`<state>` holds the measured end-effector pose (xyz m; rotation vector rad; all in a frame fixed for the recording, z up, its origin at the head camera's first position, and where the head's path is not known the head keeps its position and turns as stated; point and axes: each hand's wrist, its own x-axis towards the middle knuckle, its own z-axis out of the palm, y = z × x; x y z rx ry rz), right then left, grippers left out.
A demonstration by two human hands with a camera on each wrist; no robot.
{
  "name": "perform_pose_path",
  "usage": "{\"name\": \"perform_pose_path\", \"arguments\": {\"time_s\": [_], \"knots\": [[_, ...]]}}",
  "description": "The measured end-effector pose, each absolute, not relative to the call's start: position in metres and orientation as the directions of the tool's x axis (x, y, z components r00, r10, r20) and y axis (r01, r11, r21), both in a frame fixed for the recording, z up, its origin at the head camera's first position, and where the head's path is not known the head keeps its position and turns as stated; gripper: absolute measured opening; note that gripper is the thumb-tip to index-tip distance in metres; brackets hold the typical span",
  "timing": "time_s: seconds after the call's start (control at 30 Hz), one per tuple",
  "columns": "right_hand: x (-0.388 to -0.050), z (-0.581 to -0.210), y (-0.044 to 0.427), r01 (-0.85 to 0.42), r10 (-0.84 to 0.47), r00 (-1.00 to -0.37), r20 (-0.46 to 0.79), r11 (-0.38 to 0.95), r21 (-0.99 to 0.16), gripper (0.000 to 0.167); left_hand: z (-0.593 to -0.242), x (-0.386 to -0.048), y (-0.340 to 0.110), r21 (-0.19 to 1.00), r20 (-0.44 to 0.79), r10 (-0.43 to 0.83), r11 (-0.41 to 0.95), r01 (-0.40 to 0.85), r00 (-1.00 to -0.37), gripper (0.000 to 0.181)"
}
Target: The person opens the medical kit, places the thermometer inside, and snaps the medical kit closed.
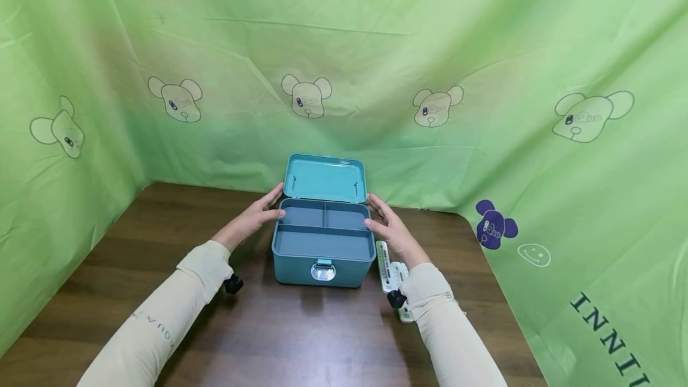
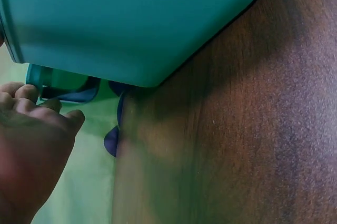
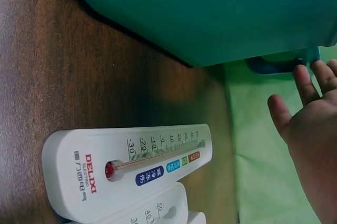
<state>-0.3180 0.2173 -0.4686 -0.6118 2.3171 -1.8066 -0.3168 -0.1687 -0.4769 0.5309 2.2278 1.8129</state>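
A teal storage box (image 1: 322, 273) stands on the table with its lid (image 1: 325, 178) raised at the back. Inside sits a grey-blue divided tray (image 1: 322, 242), its compartments bare. At the box's left back corner, my left hand (image 1: 255, 217) has its thumb at the tray's rim and its fingers beside the lid hinge. My right hand (image 1: 392, 232) mirrors it on the other side, thumb at the rim, fingers spread in the right wrist view. Whether either hand presses on the box is hard to tell. Behind the box, a handle (image 3: 279, 66) hangs from the lid.
Several white thermometers (image 3: 126, 166) lie overlapping to the right of the box, partly beneath my right forearm. The brown wooden table (image 1: 258, 339) meets a green printed curtain (image 1: 376, 46) at the back and sides. A silver latch (image 1: 323, 271) is on the box's front.
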Motion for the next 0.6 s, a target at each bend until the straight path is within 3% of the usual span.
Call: {"name": "perform_pose_path", "arguments": {"time_s": [0.6], "knots": [[-0.3117,-0.467,0.2168,-0.124,-0.386,-0.921,0.05,0.17,-0.978,0.071,-0.4741,-0.308,-0.1637,0.98,-0.007,0.376,0.185,0.068,-0.927,0.08]]}}
